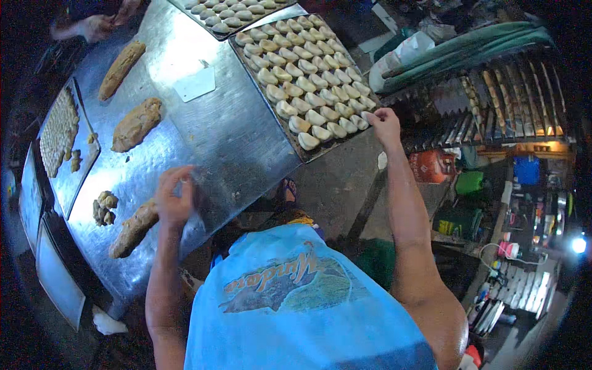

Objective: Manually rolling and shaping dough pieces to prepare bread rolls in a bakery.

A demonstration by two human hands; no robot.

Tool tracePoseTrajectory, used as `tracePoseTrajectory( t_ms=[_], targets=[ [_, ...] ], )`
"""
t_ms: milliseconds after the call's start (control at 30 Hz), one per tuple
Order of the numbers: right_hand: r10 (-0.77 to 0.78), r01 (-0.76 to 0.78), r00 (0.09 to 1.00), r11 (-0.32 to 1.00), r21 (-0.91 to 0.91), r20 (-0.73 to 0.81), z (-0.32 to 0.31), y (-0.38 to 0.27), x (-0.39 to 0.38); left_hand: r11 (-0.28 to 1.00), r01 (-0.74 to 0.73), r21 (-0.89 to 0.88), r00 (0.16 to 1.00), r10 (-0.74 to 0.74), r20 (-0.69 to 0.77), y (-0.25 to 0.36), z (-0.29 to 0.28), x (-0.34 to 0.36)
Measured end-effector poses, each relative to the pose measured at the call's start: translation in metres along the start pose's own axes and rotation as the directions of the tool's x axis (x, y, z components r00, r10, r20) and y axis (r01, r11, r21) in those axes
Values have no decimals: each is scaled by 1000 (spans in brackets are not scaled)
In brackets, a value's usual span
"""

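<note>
Dough log [134,229] lies at lower left of the frame on the steel desk [228,135], long axis diagonal, touching the left hand [174,196], loosely curled, grasping nothing. Right hand [383,123], at centre right, pinches the filled tray [308,80] corner.

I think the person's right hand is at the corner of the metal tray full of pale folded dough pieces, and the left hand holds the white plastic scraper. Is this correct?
Not quite. The head view shows the right hand at the corner of the metal tray of pale folded dough pieces, but the left hand is near a brown dough log. The white plastic scraper lies alone on the steel table.
</note>
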State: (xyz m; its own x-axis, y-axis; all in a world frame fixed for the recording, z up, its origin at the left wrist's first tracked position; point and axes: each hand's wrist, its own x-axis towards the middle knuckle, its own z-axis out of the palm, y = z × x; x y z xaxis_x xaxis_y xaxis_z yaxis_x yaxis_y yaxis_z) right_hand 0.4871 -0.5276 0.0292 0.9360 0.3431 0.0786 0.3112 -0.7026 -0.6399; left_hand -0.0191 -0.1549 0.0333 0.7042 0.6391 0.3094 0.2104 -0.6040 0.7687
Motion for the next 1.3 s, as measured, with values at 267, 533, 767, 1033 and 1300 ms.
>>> tracePoseTrajectory(
  t_ms=[267, 533, 767, 1033, 1300],
  targets=[
    [64, -120, 981, 944, 308, 184, -24, -2, -1, 914, -405, -32, 873, 397, 283, 129, 149, 62],
    [-66, 69, 996, 996, 48, -63, -39, 10, -2, 895, -446, -33, 814, 420, 401, 191, 236, 71],
    [-175, 177, 984, 973, 146, -26, -38, 5, -2, 950, -261, 172, 944, 214, 253, 150, 166, 39],
    [-133, 163, 986, 900, 404, -100, -21, -33, 2, 874, 326, 361, 940, -259, -222, 41, 25, 19],
    [-428, 301, 876, 846, 440, 222, 91, -186, -97, 671, 695, 257, 614, -368, -699, -104, -169, -22]
  ],
)
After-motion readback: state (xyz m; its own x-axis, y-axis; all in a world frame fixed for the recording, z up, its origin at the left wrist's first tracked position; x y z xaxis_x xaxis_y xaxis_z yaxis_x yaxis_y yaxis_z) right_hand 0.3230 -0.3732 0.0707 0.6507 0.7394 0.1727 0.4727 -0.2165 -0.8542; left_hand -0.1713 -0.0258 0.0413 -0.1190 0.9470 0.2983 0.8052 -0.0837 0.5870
